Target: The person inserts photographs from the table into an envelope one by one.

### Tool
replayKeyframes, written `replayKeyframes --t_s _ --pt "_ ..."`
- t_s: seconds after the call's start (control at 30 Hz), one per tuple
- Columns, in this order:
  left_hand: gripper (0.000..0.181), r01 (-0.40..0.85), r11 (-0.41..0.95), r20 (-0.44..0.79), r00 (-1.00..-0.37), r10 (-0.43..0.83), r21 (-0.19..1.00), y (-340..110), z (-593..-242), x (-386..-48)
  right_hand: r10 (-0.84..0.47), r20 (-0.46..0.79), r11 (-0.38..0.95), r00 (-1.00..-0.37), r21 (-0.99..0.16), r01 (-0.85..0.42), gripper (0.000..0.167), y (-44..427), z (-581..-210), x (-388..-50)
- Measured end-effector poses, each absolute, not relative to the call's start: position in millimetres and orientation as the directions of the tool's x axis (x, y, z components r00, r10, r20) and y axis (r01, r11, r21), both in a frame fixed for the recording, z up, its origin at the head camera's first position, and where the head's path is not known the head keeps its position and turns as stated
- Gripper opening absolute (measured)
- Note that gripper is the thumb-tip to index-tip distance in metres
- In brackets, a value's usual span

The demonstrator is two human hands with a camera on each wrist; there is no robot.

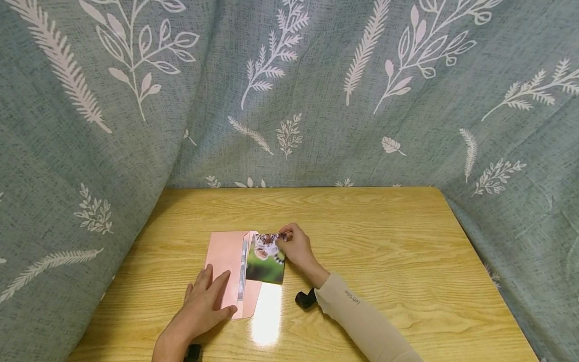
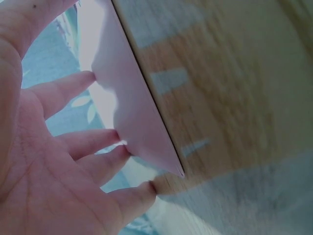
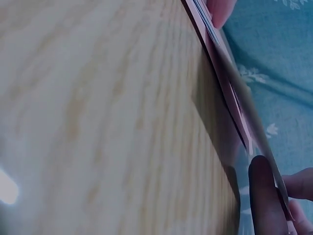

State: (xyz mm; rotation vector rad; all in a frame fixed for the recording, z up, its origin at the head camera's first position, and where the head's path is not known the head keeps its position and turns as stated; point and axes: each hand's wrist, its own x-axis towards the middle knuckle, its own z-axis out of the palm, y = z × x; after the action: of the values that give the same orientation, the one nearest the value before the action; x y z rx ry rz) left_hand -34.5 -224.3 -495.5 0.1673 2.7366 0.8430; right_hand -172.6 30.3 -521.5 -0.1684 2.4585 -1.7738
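A pink envelope (image 1: 226,249) lies on the wooden table with its flap side to the right. My left hand (image 1: 201,304) rests on its lower left part, fingers spread; the left wrist view shows those fingertips touching the envelope (image 2: 129,98). In the envelope's mouth, a strip of a greyish-blue card (image 1: 242,274) shows. My right hand (image 1: 299,250) pinches the upper right corner of a photo card of a tiger (image 1: 267,269) on a green ground. This card overlaps the flap, and its lifted edge (image 3: 249,110) stands between thumb and fingers in the right wrist view.
A black object (image 1: 305,299) sits by the right wrist, and another black piece (image 1: 193,353) is beside the left wrist. The wooden table (image 1: 384,241) extends to the right. Leaf-patterned grey-green cloth (image 1: 316,141) hangs behind and along both sides.
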Motion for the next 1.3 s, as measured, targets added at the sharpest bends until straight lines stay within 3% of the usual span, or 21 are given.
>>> replayKeyframes --t_s 1.3 --pt "0.084 0.04 0.834 -0.21 -0.96 0.185 0.55 -223.8 -496.2 -34.8 -0.226 -0.01 0.355 -0.974 -0.932 -0.073 0.022 -10.3 -523.3 -159.8"
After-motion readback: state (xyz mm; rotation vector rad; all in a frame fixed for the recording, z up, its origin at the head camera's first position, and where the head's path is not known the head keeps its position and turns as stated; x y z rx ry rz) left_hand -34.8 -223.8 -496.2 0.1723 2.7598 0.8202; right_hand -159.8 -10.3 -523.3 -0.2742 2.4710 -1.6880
